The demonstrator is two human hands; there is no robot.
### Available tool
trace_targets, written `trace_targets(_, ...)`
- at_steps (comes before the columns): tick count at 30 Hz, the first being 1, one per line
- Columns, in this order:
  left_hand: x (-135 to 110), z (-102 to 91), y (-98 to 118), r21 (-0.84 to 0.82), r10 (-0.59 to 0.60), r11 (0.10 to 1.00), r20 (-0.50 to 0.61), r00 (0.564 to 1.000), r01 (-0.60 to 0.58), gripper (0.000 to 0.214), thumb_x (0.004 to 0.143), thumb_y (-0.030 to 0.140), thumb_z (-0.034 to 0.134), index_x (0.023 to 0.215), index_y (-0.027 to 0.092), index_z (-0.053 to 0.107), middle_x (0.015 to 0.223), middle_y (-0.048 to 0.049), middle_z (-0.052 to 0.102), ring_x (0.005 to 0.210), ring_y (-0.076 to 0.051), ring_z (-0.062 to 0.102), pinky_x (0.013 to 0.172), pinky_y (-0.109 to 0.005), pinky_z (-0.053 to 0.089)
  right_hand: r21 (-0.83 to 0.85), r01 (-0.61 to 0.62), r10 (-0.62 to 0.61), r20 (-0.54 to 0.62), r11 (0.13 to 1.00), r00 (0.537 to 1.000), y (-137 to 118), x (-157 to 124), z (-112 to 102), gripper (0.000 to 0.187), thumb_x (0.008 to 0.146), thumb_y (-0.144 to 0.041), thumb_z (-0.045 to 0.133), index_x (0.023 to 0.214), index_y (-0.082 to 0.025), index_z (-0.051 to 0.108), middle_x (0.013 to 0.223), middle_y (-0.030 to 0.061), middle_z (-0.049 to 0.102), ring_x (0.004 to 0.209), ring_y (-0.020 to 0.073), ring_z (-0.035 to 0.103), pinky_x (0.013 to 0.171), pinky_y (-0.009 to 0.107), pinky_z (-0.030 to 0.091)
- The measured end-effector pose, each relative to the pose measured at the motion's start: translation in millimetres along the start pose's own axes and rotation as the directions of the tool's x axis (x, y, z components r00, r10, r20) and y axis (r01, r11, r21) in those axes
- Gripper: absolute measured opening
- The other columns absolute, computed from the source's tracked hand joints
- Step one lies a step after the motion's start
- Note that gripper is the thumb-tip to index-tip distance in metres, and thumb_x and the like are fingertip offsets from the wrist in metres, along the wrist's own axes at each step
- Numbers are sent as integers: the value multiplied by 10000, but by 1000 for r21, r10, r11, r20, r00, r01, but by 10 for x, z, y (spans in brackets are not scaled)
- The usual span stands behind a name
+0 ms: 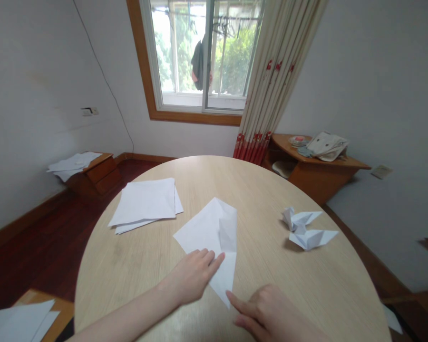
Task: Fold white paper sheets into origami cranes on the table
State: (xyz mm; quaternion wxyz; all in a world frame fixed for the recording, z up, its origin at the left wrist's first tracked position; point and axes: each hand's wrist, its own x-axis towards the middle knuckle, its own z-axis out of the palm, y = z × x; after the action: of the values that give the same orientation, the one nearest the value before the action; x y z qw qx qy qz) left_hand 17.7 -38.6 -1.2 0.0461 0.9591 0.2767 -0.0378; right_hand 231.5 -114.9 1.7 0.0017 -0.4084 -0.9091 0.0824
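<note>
A partly folded white sheet of paper (pixel 214 232) lies on the round wooden table (pixel 264 199), one flap turned over at its right side. My left hand (pixel 192 275) rests on the sheet's near left edge, fingers together and pressed flat on the paper. My right hand (pixel 267 311) is at the sheet's near tip, index finger stretched out and touching the point, the other fingers curled under. Neither hand lifts the paper.
A stack of white sheets (pixel 146 204) lies at the table's left. Two folded paper figures (pixel 306 228) sit at the right. Low wooden cabinets stand at the left wall (pixel 92 173) and right corner (pixel 306 171). More paper (pixel 17 320) lies at bottom left.
</note>
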Motion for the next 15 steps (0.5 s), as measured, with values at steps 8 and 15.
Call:
trace_targets(8,3,3,-18,7,16,1000,-15,1000,-16,607,814,85,453,1395,82,279,1077,-133,553,932,-271,524,779,-381,467,-48,-42,40,-51,998,998,351,44,5,359,966,-331,431,1290,-243,559,672,42,726,581,197,676,515,272,294)
trace_targets(15,6,27,-32,-8,23,1000,-28,999,-23,627,801,85,477,1394,89,273,1068,-139,546,933,-273,526,777,-384,468,-144,-95,75,-138,985,988,563,119,13,354,974,-317,415,1283,-236,569,656,44,727,555,199,672,491,270,296)
